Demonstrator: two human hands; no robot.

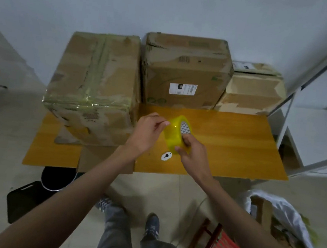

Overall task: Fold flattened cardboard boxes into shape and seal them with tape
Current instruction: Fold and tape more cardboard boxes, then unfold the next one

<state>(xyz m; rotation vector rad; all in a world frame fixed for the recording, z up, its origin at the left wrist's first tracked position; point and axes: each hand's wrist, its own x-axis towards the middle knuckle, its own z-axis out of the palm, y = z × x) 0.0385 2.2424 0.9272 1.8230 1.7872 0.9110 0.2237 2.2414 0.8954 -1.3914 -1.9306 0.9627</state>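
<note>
While we look down from the head camera, we see the tape roll [174,133] held above the table [237,143], near its middle. It is yellow and see-through, with a patterned core, and it stands on its edge, tilted a little. The right hand [193,153] grips the roll from the near side: the thumb lies over the rim beside the core and the fingers curl under the lower part. The left hand [147,132] is at the left of the roll, and its thumb and forefinger pinch at the roll's upper left edge. We think they hold the tape end there, but the picture is too blurred to be sure.

Three cardboard boxes stand on the table. The left box [95,88] is left of the roll, folded into shape, with shiny tape strips across its top and front; it reaches past the left part of the table. The middle box [186,71] is behind the roll, with a white label on its front. The small box [252,92] is behind and right of the roll, touching the middle box. A white sticker [166,156] lies on the table just in front of the roll, between the two wrists. Below the table we see our legs and shoes [151,226] on the floor.
</note>
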